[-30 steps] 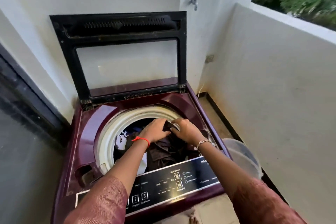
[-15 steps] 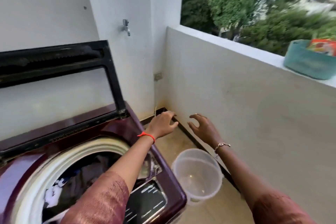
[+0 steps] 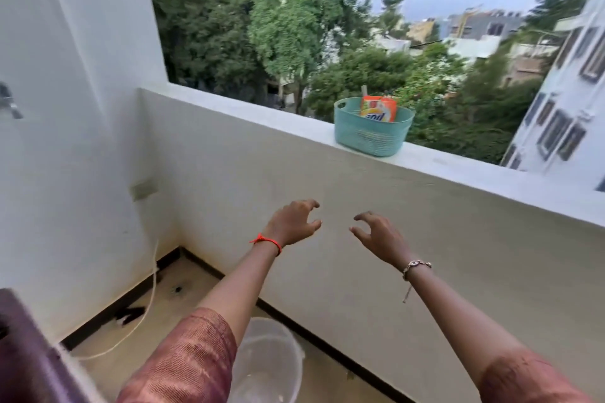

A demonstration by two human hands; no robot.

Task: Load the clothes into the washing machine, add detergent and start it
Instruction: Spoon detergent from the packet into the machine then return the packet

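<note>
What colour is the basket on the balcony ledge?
Teal, with a perforated wall; the basket shows clearly in the head view.

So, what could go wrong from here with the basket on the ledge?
The teal basket stands on the parapet ledge with open air behind; a careless push from the left hand or right hand might send it over. The detergent packet stands loose inside and could fall out.

What I wear.
Shimmery maroon woven sleeves (image 3: 186, 360) end at my elbows; a knotted red-orange thread band (image 3: 266, 240) sits behind my left hand (image 3: 291, 222), a thin beaded metal bracelet (image 3: 415, 265) behind my right hand (image 3: 381, 237).
</note>
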